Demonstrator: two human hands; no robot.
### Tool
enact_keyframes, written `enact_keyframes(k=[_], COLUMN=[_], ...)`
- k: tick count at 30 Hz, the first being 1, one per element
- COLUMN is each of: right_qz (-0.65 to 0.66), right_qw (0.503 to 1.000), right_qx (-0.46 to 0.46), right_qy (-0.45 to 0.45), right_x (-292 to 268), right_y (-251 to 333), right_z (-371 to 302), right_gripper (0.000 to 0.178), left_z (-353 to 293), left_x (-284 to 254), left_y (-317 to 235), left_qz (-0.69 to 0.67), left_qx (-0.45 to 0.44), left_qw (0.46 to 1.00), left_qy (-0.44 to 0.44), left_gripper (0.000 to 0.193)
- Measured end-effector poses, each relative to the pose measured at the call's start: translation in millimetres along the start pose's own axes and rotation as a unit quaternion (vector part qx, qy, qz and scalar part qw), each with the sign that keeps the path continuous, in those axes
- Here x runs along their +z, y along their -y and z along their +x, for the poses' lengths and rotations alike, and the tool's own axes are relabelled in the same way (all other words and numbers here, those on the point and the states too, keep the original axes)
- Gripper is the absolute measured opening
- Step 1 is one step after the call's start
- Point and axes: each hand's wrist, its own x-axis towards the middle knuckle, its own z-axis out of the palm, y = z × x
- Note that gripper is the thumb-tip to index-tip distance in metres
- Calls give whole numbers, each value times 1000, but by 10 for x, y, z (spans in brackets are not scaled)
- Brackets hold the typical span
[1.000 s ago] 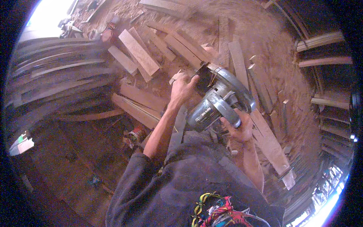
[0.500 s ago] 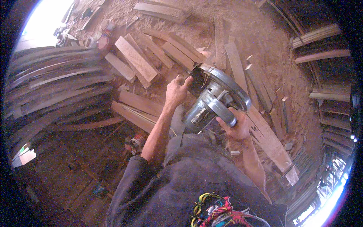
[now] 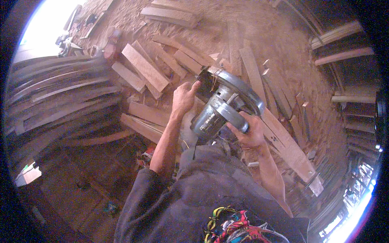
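A grey metal circular saw (image 3: 227,101) rests over a long wooden board (image 3: 289,152) that runs slantwise from upper left to lower right beneath it. My right hand (image 3: 252,131) is wrapped round the saw's rear loop handle. My left hand (image 3: 184,98) is closed at the saw's dark front plate, its thumb on the edge. The left fingers curl under and are partly hidden. The blade is covered by the rounded guard (image 3: 239,87), so its contact with the wood does not show.
Loose offcuts (image 3: 146,67) lie on sawdust (image 3: 279,40) beyond the saw. Curved planks are stacked at the left (image 3: 69,97). More lumber (image 3: 344,58) stands at the right. A red container (image 3: 149,154) sits beside my left forearm. Colourful cords (image 3: 233,227) hang before my chest.
The saw has shifted slightly left and away along the board, with both hands moving along on it. My grip looks the same.
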Motion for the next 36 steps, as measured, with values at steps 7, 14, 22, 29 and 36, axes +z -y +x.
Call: enact_keyframes(k=[7,14,22,29,36], right_qz=[24,5,28,17,5], right_qw=[1000,1000,999,999,999], right_qx=[10,-19,-33,-33,-38], right_qy=[12,5,5,14,13], right_x=[-38,-22,-10,-20,-20], right_y=[13,-69,-73,-85,-93], right_z=[-9,-30,-37,-24,-29], right_gripper=[20,17,14,16,18], left_z=[-59,-38,-24,-56,-82], left_x=[7,56,67,76,26], left_y=[-88,-14,46,22,-12], left_qz=[-91,-61,-71,-71,-78], left_qx=[-22,-1,-11,2,-8], left_qw=[996,998,997,997,997], left_qy=[11,-10,-9,-36,-13], left_gripper=[63,64,66,68,67])
